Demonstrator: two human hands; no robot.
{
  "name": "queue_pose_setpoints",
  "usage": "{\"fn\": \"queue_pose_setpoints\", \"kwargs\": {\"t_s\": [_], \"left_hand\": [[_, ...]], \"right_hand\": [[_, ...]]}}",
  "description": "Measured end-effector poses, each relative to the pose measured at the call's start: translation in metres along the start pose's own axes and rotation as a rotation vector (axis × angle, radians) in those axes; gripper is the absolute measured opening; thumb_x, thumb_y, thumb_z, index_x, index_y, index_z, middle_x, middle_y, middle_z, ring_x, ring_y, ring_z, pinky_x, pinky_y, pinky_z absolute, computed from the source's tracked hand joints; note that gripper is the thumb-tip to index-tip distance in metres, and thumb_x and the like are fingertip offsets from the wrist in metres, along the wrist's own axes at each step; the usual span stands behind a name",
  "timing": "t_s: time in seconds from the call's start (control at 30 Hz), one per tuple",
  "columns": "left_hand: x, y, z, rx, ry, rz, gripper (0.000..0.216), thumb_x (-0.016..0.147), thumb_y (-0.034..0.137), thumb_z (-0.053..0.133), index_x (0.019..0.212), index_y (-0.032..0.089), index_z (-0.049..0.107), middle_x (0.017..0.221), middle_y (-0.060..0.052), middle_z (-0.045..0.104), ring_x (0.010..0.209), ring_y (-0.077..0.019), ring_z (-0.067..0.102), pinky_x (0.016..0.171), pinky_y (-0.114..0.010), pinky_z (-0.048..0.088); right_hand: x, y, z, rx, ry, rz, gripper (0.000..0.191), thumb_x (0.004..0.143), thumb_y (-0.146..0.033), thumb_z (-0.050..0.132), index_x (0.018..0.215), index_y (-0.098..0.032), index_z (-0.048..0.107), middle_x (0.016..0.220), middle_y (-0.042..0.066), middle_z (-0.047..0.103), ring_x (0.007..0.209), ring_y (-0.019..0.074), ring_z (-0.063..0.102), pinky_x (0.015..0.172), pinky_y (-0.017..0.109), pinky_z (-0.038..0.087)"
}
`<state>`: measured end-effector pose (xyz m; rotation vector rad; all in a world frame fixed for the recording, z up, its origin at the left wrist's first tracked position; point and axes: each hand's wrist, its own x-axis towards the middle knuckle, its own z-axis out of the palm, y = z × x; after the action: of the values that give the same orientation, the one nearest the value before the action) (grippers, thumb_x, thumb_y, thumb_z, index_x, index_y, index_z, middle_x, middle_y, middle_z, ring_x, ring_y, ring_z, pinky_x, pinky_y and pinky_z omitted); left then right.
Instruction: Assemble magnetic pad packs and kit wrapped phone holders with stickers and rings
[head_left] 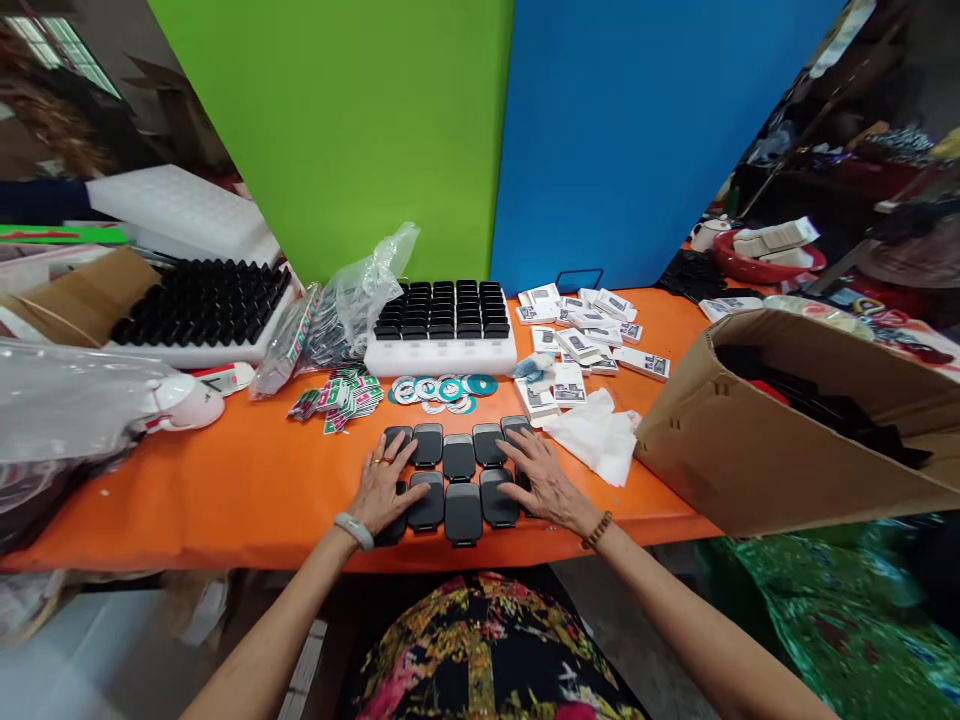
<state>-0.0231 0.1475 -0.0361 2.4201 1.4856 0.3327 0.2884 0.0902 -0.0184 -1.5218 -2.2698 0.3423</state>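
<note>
Several flat black cases with rounded corners (463,512) lie in two rows near the front edge of the orange table. My left hand (381,487) rests with fingers spread over the cases at the left end, a ring and a pale bangle showing on it. Over the cases at the right end lies my right hand (546,478), fingers also apart, with a brown bracelet at the wrist. Both hands touch cases without gripping them, and partly hide those beneath. Just behind are round white and teal stickers (450,390) and a pile of small pink and green labels (346,397).
A white foam tray (442,356) of upright black pieces stands behind, beside a clear plastic bag (356,290). White leaflets or small boxes (592,325) lie right of it. An open cardboard box (780,440) stands at right; another tray (217,345) is at left.
</note>
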Motion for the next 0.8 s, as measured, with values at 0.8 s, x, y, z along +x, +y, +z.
{"fn": "queue_pose_setpoints", "kwargs": {"t_s": [0.8], "left_hand": [[-0.015, 0.058, 0.014, 0.151, -0.153, 0.262, 0.088, 0.071, 0.069, 0.059, 0.144, 0.024, 0.037, 0.151, -0.011, 0.035, 0.141, -0.0346, 0.024, 0.113, -0.056, 0.020]], "right_hand": [[0.015, 0.021, 0.021, -0.064, 0.034, 0.059, 0.059, 0.091, -0.053, 0.043, 0.139, -0.016, 0.045, 0.145, 0.012, 0.043, 0.137, 0.0324, 0.030, 0.110, 0.052, 0.028]]}}
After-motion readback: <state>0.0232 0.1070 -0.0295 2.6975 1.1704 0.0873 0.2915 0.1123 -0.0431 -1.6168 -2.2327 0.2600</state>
